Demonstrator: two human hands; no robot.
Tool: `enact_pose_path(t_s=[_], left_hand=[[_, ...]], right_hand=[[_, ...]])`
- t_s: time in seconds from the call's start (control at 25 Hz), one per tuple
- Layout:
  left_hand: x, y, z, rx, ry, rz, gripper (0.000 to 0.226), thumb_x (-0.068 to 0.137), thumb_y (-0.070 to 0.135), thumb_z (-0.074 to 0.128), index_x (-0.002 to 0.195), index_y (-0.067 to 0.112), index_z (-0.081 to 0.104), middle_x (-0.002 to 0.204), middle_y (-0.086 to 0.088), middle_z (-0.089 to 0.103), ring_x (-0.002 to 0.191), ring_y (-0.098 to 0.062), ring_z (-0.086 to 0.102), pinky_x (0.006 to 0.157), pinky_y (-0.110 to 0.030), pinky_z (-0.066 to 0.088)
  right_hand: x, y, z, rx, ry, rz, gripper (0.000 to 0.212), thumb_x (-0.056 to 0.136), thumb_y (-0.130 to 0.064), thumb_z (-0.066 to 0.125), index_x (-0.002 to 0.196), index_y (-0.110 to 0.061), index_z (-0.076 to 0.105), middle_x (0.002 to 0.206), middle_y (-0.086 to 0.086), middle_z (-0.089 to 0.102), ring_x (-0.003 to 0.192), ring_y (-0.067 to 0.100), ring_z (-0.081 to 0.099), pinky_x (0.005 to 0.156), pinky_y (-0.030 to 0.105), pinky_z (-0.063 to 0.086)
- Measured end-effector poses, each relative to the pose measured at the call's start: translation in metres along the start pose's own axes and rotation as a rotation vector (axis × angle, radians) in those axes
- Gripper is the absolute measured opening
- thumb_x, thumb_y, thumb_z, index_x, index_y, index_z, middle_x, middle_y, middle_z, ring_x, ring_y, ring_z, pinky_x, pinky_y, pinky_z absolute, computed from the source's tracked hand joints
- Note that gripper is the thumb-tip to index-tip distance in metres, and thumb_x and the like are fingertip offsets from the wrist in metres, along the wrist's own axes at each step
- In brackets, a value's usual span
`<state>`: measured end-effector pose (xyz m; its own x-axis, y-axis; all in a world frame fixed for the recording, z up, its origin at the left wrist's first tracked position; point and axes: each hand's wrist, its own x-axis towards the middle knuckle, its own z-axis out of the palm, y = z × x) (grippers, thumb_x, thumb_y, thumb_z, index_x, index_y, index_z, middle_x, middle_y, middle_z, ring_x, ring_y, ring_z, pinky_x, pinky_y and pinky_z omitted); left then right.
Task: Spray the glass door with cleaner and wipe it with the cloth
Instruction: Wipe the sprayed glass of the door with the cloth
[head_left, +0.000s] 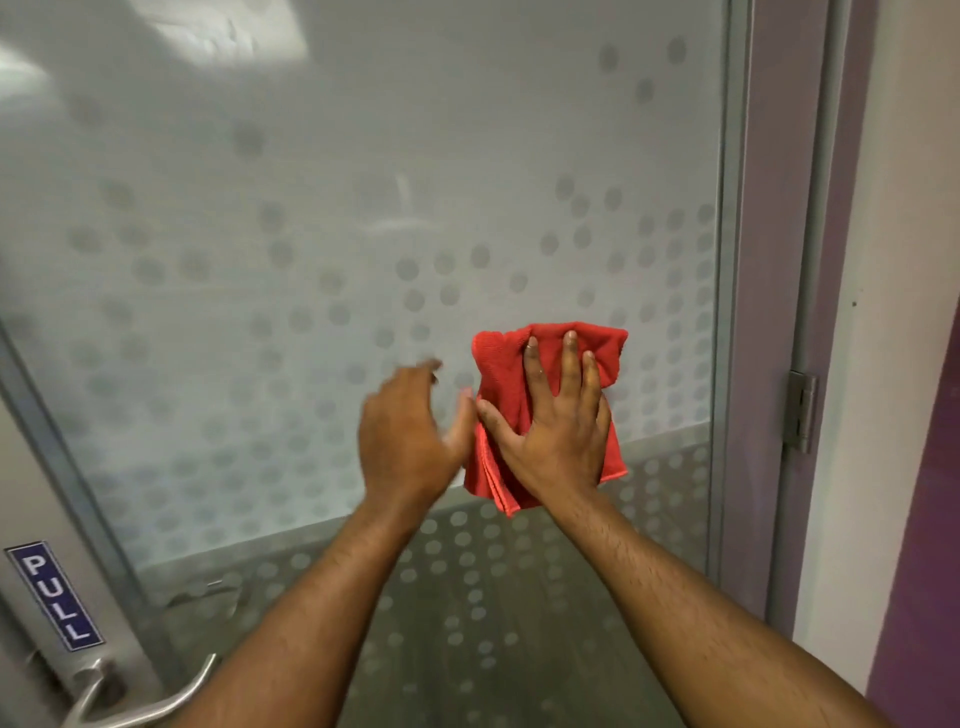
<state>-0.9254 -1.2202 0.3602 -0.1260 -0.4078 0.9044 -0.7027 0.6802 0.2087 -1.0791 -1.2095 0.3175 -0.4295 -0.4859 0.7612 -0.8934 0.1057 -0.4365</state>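
A frosted glass door (322, 218) with a pattern of grey dots fills the view. A folded red cloth (498, 374) lies flat against the glass at centre right. My right hand (556, 415) presses on the cloth with its fingers spread. My left hand (410, 431) hovers just left of the cloth, fingers apart, blurred, holding nothing; its thumb side is close to the cloth's left edge. No spray bottle is in view.
The door's metal frame (727, 312) runs down the right, with a hinge (801, 410) and a purple and white wall (893, 364) beyond. At the lower left are a blue PULL sign (54, 595) and a metal lever handle (140, 701).
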Motion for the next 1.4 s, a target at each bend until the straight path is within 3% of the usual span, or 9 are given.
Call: enact_pose_path(t_s=[0.2,0.4,0.56,0.64,0.72,0.84,1.0,1.2,1.4], left_hand=[[-0.03,0.042,0.026,-0.277,-0.3,-0.461,0.029,0.073,0.057,0.057,0.094,0.037,0.057,0.087,0.016,0.066,0.084,-0.011,0.067,0.074,-0.032,0.054],[-0.039,0.067,0.041,-0.217,-0.395,-0.526,0.044,0.065,0.058,0.068,0.099,0.03,0.059,0.089,0.013,0.064,0.079,-0.01,0.063,0.072,-0.034,0.056],[-0.035,0.073,0.043,-0.169,-0.32,-0.552,0.014,0.078,0.04,0.066,0.078,0.028,0.058,0.069,0.01,0.059,0.067,-0.015,0.059,0.058,-0.03,0.043],[-0.031,0.065,0.042,-0.308,-0.303,-0.681,0.025,0.083,0.026,0.068,0.062,0.02,0.055,0.057,0.007,0.056,0.062,-0.022,0.055,0.056,-0.029,0.038],[-0.03,0.058,0.036,-0.617,-0.36,-0.793,0.031,0.087,0.014,0.069,0.057,0.015,0.059,0.054,0.0,0.059,0.057,-0.021,0.052,0.052,-0.026,0.039],[-0.042,0.052,0.018,-0.921,-0.57,-0.843,0.026,0.088,-0.008,0.058,0.08,0.01,0.075,0.078,-0.016,0.072,0.069,-0.023,0.061,0.066,-0.028,0.048],[-0.076,0.034,0.008,-1.009,-0.79,-1.079,0.016,0.089,-0.005,0.061,0.091,0.001,0.076,0.087,-0.018,0.076,0.068,-0.022,0.072,0.071,-0.037,0.061],[-0.165,-0.01,-0.009,-0.915,-0.751,-1.579,0.017,0.093,0.008,0.064,0.106,-0.001,0.069,0.095,-0.019,0.073,0.062,-0.019,0.073,0.065,-0.037,0.061],[-0.268,-0.034,-0.051,-0.606,-0.606,-1.735,0.012,0.09,0.005,0.069,0.079,0.008,0.064,0.065,-0.008,0.07,0.049,-0.013,0.063,0.045,-0.02,0.049]], right_hand=[[0.017,0.043,-0.029,0.174,-0.252,-0.211,0.062,0.092,-0.064,0.028,0.15,-0.043,0.024,0.165,-0.002,-0.001,0.148,0.024,0.005,0.114,0.052,0.022],[0.024,0.049,-0.04,0.404,-0.221,-0.192,0.048,0.089,-0.029,0.041,0.135,-0.031,0.056,0.162,-0.005,0.018,0.141,0.016,0.013,0.112,0.031,0.014],[0.028,0.05,-0.05,0.419,-0.145,-0.185,0.063,0.074,-0.005,0.05,0.133,-0.025,0.058,0.154,0.001,0.033,0.135,0.02,0.027,0.106,0.019,0.023],[0.022,0.052,-0.046,0.41,0.075,-0.074,0.057,0.074,0.002,0.055,0.129,-0.012,0.056,0.143,0.012,0.042,0.128,0.027,0.039,0.105,0.02,0.032],[0.007,0.059,-0.039,0.557,0.169,0.287,0.053,0.077,-0.005,0.065,0.127,-0.008,0.048,0.132,0.014,0.047,0.119,0.028,0.05,0.101,0.031,0.042],[-0.035,0.073,-0.027,0.793,-0.166,0.809,0.032,0.086,-0.02,0.063,0.117,-0.017,0.054,0.105,0.003,0.066,0.081,0.013,0.06,0.067,0.027,0.046],[-0.102,0.087,-0.012,1.034,-0.748,0.928,0.02,0.095,-0.024,0.046,0.099,-0.024,0.065,0.086,-0.003,0.069,0.072,0.012,0.056,0.064,0.028,0.036],[-0.164,0.114,-0.005,1.099,-1.002,1.217,0.021,0.087,-0.018,0.064,0.107,-0.013,0.068,0.098,0.008,0.072,0.09,0.021,0.065,0.097,0.04,0.051],[-0.212,0.103,-0.011,0.886,-1.148,1.052,0.02,0.082,0.0,0.07,0.101,-0.007,0.065,0.087,0.011,0.071,0.074,0.017,0.064,0.07,0.026,0.051]])
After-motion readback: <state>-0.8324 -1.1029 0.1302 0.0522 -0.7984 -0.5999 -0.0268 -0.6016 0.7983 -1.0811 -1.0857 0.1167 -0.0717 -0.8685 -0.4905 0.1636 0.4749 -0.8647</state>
